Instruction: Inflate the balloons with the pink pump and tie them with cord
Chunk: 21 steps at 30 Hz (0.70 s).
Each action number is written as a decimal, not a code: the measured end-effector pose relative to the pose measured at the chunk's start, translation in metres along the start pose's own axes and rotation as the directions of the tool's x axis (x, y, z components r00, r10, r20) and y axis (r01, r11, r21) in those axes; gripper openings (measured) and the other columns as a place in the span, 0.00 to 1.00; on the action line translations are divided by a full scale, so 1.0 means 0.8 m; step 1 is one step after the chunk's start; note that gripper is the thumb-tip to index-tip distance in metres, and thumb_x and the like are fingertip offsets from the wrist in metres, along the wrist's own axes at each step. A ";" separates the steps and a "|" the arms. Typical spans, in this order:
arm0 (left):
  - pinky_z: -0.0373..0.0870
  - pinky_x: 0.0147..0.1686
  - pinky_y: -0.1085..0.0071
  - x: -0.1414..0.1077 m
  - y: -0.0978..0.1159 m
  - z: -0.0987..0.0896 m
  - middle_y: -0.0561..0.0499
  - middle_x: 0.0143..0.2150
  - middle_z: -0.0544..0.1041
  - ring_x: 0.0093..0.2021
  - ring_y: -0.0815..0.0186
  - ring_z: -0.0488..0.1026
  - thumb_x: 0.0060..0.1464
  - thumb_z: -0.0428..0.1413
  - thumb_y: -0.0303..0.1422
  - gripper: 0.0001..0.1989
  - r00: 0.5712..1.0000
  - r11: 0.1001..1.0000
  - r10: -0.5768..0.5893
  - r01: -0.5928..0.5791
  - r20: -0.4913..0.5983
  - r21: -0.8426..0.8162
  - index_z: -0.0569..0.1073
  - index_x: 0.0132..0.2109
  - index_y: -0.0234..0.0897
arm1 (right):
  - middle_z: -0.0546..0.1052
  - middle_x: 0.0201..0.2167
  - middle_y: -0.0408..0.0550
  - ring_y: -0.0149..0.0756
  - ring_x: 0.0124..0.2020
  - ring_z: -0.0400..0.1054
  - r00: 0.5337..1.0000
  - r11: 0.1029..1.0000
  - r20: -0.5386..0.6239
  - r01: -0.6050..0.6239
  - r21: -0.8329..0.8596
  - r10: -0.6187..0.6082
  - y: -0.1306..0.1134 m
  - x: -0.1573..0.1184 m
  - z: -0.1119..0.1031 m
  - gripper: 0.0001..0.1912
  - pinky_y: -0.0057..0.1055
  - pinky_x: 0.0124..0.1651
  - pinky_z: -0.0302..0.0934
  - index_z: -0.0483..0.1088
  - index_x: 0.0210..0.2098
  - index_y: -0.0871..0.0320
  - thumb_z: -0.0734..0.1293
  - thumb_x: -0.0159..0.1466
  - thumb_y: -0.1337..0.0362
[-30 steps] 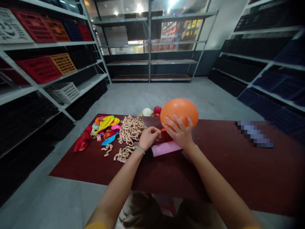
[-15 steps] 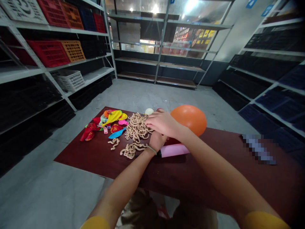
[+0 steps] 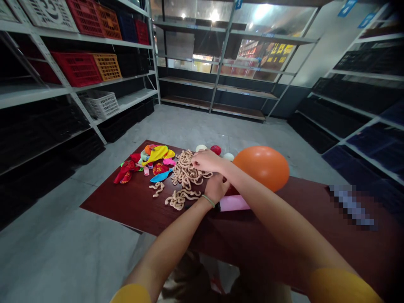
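My left hand (image 3: 217,188) is closed beside the orange balloon (image 3: 261,168), its fingers wrapped where the neck would be; the neck itself is hidden. My right hand (image 3: 206,161) crosses above the left one, fingers curled together at the right edge of a pile of beige twisted cords (image 3: 186,172). What its fingertips grip is hidden. Under my right forearm lies a pink cylinder (image 3: 235,203) with a dark end, close to my left wrist. A smaller bunch of beige cords (image 3: 178,199) lies left of that wrist.
Deflated balloons (image 3: 156,155) in several colours lie at the table's far left, with a blue one (image 3: 161,176) beside the cords. White and red round things (image 3: 216,150) sit at the back edge. A pixelated object (image 3: 352,206) lies right. Shelves with crates (image 3: 75,67) surround the table.
My right hand has moved left off my left hand to the cord pile. My left hand and the orange balloon have shifted slightly right. The view has swung a little left.
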<state>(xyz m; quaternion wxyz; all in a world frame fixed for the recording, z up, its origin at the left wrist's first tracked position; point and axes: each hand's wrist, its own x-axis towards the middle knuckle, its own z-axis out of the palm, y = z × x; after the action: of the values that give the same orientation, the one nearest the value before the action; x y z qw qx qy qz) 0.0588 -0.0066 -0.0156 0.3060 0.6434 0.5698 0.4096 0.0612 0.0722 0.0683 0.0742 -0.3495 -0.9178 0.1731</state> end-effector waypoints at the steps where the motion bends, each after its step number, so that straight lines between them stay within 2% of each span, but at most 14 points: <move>1: 0.72 0.41 0.68 -0.001 0.000 0.000 0.46 0.34 0.81 0.37 0.60 0.79 0.57 0.56 0.29 0.05 1.000 1.000 -0.010 0.010 0.013 -0.021 0.77 0.37 0.35 | 0.77 0.31 0.46 0.33 0.36 0.66 1.000 1.000 0.000 0.005 0.019 -0.005 0.000 -0.002 -0.009 0.03 0.30 0.40 0.56 0.71 0.27 0.58 0.68 0.58 0.70; 3: 0.71 0.36 0.71 -0.002 0.000 0.000 0.50 0.29 0.80 0.31 0.64 0.77 0.59 0.56 0.32 0.06 0.999 0.996 -0.031 0.033 0.030 -0.080 0.76 0.35 0.36 | 0.78 0.34 0.46 0.33 0.34 0.67 1.000 0.999 -0.008 0.013 0.046 -0.013 0.003 -0.008 -0.026 0.03 0.30 0.38 0.57 0.71 0.32 0.56 0.65 0.61 0.68; 5: 0.70 0.33 0.73 -0.003 0.000 0.000 0.52 0.27 0.79 0.29 0.67 0.76 0.60 0.56 0.34 0.07 0.999 0.991 -0.034 0.038 0.030 -0.131 0.75 0.35 0.37 | 0.79 0.35 0.46 0.33 0.34 0.70 0.999 0.981 -0.025 -0.020 0.192 0.025 0.008 -0.018 -0.042 0.05 0.30 0.37 0.60 0.69 0.35 0.55 0.61 0.63 0.68; 8: 0.68 0.31 0.74 -0.004 0.001 -0.003 0.53 0.26 0.79 0.27 0.68 0.75 0.60 0.56 0.34 0.08 1.000 0.989 -0.010 0.011 0.009 -0.147 0.74 0.34 0.37 | 0.79 0.33 0.47 0.34 0.35 0.73 0.993 0.858 -0.051 -0.069 0.509 0.111 0.014 -0.039 -0.069 0.03 0.32 0.38 0.64 0.66 0.35 0.54 0.61 0.64 0.66; 9: 0.67 0.30 0.74 -0.005 0.002 -0.004 0.53 0.26 0.79 0.27 0.68 0.75 0.60 0.56 0.34 0.08 1.000 0.990 0.001 -0.001 -0.001 -0.144 0.74 0.34 0.37 | 0.79 0.33 0.47 0.35 0.35 0.73 0.988 0.820 -0.079 -0.065 0.568 0.133 0.015 -0.048 -0.079 0.02 0.32 0.38 0.65 0.66 0.34 0.54 0.62 0.64 0.65; 11: 0.67 0.31 0.74 -0.006 0.004 -0.006 0.53 0.27 0.79 0.27 0.68 0.75 0.60 0.55 0.34 0.08 0.999 0.991 0.018 -0.022 -0.029 -0.135 0.74 0.34 0.37 | 0.79 0.34 0.46 0.34 0.34 0.72 0.975 0.829 -0.168 -0.028 0.558 0.146 0.018 -0.069 -0.100 0.03 0.32 0.37 0.65 0.67 0.35 0.54 0.64 0.64 0.62; 15: 0.65 0.30 0.73 -0.007 0.008 -0.010 0.53 0.27 0.79 0.27 0.67 0.75 0.60 0.56 0.35 0.09 0.996 0.995 0.056 -0.062 -0.069 -0.079 0.74 0.33 0.37 | 0.77 0.33 0.44 0.32 0.29 0.69 0.917 0.937 -0.364 -0.027 0.347 0.161 0.023 -0.106 -0.133 0.05 0.30 0.33 0.62 0.69 0.35 0.54 0.66 0.63 0.60; 21: 0.67 0.33 0.72 -0.011 0.006 -0.013 0.53 0.29 0.80 0.30 0.67 0.76 0.62 0.55 0.38 0.10 0.984 0.985 0.158 -0.163 -0.081 -0.062 0.76 0.37 0.38 | 0.76 0.31 0.42 0.30 0.27 0.68 0.834 0.927 -0.503 -0.027 0.373 0.226 0.025 -0.135 -0.150 0.01 0.28 0.29 0.60 0.66 0.35 0.54 0.64 0.63 0.64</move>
<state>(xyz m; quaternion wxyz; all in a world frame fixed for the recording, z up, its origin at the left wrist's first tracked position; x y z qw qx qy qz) 0.0521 -0.0168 -0.0080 0.2719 0.6603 0.5131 0.4762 0.1849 0.0465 0.1709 0.3776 -0.4258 -0.7884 0.2334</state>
